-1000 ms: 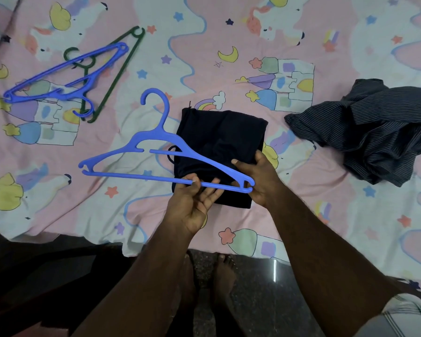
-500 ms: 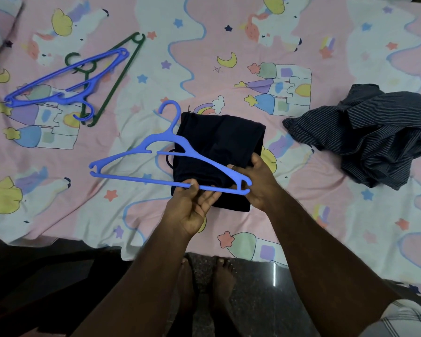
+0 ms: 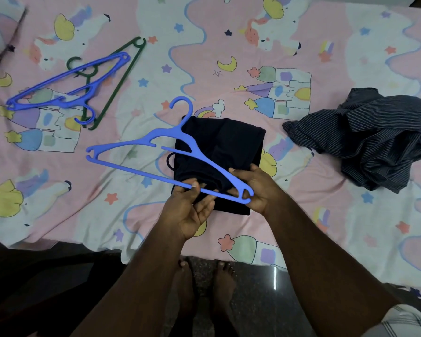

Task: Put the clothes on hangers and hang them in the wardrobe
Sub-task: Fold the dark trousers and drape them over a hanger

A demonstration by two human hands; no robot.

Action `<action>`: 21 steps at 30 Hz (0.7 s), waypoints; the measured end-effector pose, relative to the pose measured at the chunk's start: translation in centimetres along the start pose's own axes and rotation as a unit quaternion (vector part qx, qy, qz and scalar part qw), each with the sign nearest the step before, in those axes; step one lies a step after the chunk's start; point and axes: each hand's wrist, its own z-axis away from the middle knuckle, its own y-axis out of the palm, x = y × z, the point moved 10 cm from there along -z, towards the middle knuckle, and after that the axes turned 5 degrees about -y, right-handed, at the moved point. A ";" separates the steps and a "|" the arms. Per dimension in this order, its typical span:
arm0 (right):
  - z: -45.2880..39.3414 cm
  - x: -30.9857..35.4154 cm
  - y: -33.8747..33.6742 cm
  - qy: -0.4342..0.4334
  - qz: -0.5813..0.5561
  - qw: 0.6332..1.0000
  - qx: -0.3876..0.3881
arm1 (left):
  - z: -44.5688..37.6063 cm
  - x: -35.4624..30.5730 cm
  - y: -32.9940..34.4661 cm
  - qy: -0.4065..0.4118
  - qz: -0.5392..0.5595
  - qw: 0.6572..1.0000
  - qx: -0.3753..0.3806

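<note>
Hands at the bed's edge: the left hand (image 3: 189,210) pinches the bottom bar of a blue hanger (image 3: 156,152), the right hand (image 3: 255,188) grips its end, above a folded dark garment (image 3: 229,147) on the pink sheet (image 3: 253,105) (striped shirt (image 3: 374,137) crumpled at right, two spare hangers (image 3: 83,86) far left)

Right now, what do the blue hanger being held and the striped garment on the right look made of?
Blue hanger: probably moulded plastic, judging by its even colour, smooth matte surface and thin bars. Striped garment: soft woven cloth, possibly cotton; it lies crumpled in loose folds, with fine pinstripes.
</note>
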 end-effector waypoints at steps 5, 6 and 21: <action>0.1 0.1 0.5 0.006 0.009 1.000 0.019 | -0.6 0.2 0.3 0.017 0.022 1.000 0.012; 0.2 0.2 0.6 0.010 0.001 1.000 0.028 | -0.8 0.3 0.4 0.021 0.028 0.999 0.011; 8.1 2.0 -4.1 -0.244 0.400 0.835 -0.290 | -3.4 2.0 0.1 0.037 0.052 0.997 -0.035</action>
